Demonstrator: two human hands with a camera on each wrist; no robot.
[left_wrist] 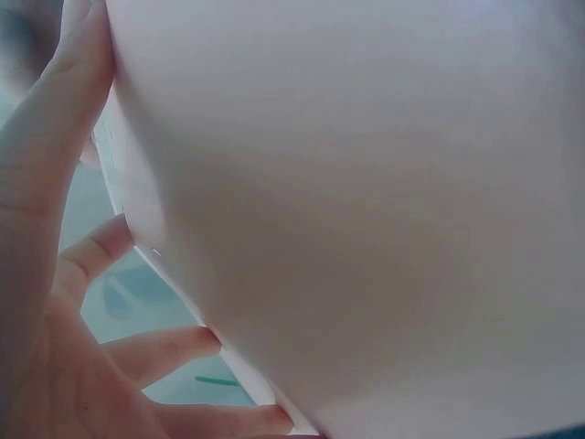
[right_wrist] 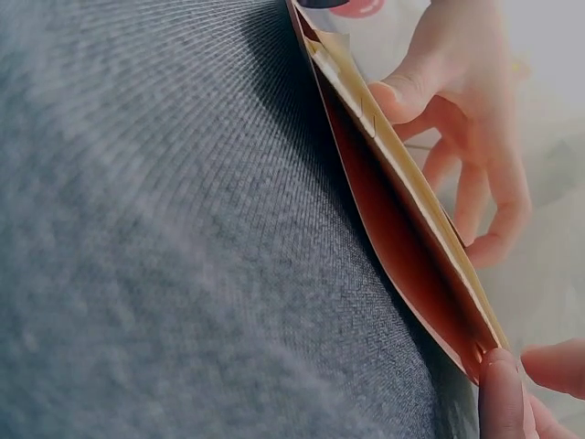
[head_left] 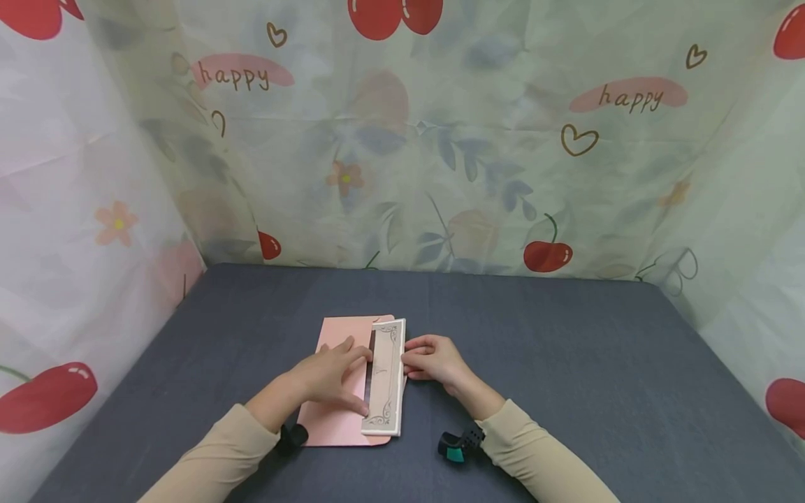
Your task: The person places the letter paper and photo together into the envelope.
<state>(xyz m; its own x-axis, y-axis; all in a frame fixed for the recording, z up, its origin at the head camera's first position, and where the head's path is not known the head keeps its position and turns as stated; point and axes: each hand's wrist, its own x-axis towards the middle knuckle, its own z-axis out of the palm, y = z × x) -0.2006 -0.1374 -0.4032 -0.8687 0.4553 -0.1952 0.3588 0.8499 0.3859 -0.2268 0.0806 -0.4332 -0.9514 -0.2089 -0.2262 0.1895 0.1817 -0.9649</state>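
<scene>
A pink paper folder lies on the dark table, with a thick cream paper stack at its right side. Scrollwork decorates the stack's top sheet. My left hand spreads over the pink cover, thumb and forefinger touching the stack's left edge. In the left wrist view, a broad pale panel fills the frame, with fingertips along its edge. At the stack's right edge my right hand pinches the folder's side. From the right wrist, the folder's reddish inside gapes beside the stack, fingers gripping one end.
Dark grey cloth covers the table. Pale printed curtains with cherries and hearts hang behind and at both sides. Each wrist wears a black strapped device.
</scene>
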